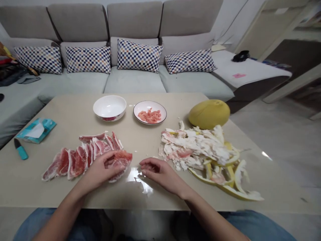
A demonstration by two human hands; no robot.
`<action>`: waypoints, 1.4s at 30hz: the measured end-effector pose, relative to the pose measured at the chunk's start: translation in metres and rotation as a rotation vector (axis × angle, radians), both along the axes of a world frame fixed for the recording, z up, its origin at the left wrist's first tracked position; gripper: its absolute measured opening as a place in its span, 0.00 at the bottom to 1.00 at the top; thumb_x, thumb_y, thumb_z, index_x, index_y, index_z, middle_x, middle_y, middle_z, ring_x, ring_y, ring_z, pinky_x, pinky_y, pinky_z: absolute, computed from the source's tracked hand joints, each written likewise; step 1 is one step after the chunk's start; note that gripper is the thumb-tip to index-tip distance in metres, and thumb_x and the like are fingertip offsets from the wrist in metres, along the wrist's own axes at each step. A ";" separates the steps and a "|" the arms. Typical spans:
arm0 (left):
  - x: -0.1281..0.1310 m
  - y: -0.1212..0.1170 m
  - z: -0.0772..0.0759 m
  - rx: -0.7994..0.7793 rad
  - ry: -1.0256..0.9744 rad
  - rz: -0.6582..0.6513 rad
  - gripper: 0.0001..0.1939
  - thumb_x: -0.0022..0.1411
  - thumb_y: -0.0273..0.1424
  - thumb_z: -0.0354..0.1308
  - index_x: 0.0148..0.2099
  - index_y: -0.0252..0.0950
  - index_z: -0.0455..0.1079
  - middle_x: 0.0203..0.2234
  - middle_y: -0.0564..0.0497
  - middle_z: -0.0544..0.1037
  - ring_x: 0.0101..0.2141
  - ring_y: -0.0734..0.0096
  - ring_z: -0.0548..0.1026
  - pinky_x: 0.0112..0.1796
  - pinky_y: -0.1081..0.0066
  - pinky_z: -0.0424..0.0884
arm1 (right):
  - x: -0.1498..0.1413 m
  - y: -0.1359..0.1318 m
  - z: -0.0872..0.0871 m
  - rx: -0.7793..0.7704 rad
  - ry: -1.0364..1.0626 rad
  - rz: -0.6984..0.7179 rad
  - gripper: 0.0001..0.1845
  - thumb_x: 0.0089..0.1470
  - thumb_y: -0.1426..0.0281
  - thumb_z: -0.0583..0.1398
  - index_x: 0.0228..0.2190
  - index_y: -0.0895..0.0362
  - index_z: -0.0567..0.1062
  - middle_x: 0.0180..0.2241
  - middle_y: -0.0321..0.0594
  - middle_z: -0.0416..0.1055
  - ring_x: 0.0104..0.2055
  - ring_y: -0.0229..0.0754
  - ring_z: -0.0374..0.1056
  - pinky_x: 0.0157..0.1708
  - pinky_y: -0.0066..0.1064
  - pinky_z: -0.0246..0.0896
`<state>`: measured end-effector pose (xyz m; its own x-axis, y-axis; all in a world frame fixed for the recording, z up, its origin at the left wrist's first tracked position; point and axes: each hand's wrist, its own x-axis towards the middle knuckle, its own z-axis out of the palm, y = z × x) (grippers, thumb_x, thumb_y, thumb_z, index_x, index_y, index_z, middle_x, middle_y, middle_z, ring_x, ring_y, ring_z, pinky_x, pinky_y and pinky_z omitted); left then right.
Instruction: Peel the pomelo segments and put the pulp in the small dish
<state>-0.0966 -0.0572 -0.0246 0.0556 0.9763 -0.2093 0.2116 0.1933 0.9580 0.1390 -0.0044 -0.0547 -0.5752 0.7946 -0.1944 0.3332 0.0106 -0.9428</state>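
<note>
My left hand (106, 165) is closed around a pomelo segment (123, 155), its pink flesh partly bared and white membrane hanging below. Just to the right, my right hand (157, 174) hovers over the table with curled fingers, thumb and fingertips slightly apart, and nothing visible between them. More pomelo segments (77, 159) in their membrane lie in a row beside my left hand. Beyond my right hand is a heap of white peel scraps (195, 145) and yellow rind (225, 185). Peeled pink pulp (150, 116) lies on a dark-rimmed plate (162, 119).
A white bowl (109, 106) stands left of the plate. A whole yellow pomelo (209, 113) sits behind the peel heap. At the left are a tissue pack (46, 125) and a teal-handled knife (22, 152). A sofa (135, 80) with checkered cushions lines the far side.
</note>
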 end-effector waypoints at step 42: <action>0.019 -0.008 -0.012 0.064 -0.103 -0.107 0.17 0.54 0.31 0.63 0.47 0.39 0.73 0.44 0.46 0.77 0.47 0.59 0.74 0.49 0.64 0.69 | -0.015 -0.003 0.024 0.093 -0.034 0.080 0.18 0.48 0.62 0.65 0.41 0.56 0.76 0.31 0.38 0.75 0.31 0.40 0.69 0.31 0.29 0.64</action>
